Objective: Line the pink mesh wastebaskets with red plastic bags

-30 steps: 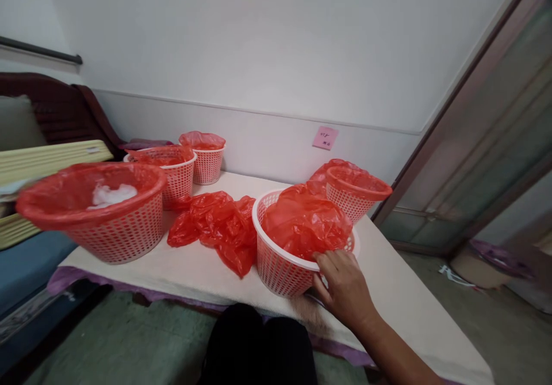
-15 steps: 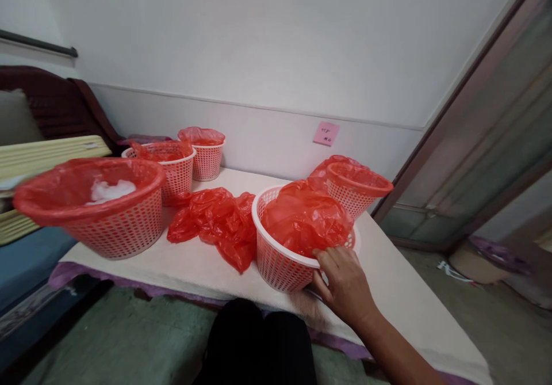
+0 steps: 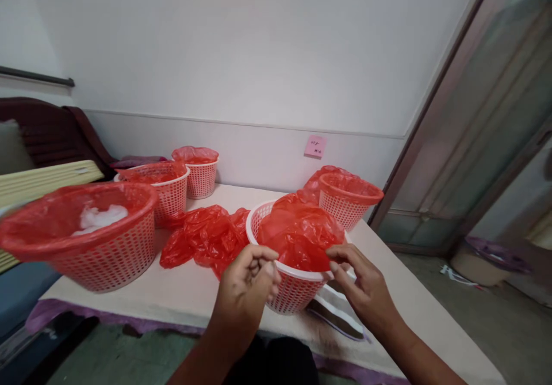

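A white mesh basket (image 3: 290, 290) stands near the table's front edge with a crumpled red plastic bag (image 3: 297, 231) bulging out of it. My left hand (image 3: 246, 284) is at the basket's near left rim, fingers curled in a pinch at the bag's edge. My right hand (image 3: 361, 284) is at the near right rim, thumb and fingers pinching the bag's edge there. Loose red bags (image 3: 202, 236) lie in a heap just left of this basket.
A large basket lined in red (image 3: 86, 241) holds something white at the left. Two more lined baskets (image 3: 168, 186) (image 3: 197, 169) stand at the back left, another (image 3: 347, 196) at the back right. The table (image 3: 401, 293) has a pale cloth. A pink note (image 3: 314, 146) is on the wall.
My left hand has come into view and reached the basket's left rim. My right hand has moved from the basket's side up to the bag's edge.
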The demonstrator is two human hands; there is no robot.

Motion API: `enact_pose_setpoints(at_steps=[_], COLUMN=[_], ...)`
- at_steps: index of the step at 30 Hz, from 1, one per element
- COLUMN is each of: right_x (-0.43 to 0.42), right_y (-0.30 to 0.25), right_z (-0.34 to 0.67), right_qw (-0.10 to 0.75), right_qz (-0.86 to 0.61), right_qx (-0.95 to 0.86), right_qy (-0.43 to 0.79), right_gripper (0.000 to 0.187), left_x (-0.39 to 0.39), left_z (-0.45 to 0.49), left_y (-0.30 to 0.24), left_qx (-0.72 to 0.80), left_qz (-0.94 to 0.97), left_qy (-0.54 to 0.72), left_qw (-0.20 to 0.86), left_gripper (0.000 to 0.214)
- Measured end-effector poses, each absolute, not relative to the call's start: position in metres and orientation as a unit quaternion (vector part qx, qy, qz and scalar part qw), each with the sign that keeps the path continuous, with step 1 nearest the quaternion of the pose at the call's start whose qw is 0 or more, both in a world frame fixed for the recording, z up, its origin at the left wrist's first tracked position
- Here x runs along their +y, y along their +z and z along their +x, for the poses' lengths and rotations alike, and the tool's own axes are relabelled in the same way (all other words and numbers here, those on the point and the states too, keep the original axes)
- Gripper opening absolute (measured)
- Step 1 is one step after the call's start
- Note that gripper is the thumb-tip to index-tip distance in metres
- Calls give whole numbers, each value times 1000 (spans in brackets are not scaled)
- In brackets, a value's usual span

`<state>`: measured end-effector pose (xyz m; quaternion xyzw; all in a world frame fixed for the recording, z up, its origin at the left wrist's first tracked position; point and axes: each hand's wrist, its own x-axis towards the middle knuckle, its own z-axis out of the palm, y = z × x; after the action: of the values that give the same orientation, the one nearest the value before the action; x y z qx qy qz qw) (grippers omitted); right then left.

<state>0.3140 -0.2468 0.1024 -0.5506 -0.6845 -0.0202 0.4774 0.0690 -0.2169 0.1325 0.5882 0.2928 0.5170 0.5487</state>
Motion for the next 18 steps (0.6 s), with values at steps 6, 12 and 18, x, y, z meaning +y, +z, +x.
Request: enact_pose_setpoints(at_steps=[6, 12, 18], right_x=[-226, -198, -180], right_y=[106, 113, 129], right_z=[338, 336, 297], right_qw=[493, 443, 342], right_qz=[-606, -600, -574], right_qx=[-625, -666, -743], right_qy=[-17, -31, -45], right_gripper=[17, 19, 15], left_x=[-124, -90, -86], left_z=[96, 111, 114], left_y=[119, 102, 91], left_qx=[362, 363, 360], left_qz=[767, 780, 735], left_qy=[425, 419, 476], left_qw=[317, 293, 321], left_gripper=[24, 21, 29])
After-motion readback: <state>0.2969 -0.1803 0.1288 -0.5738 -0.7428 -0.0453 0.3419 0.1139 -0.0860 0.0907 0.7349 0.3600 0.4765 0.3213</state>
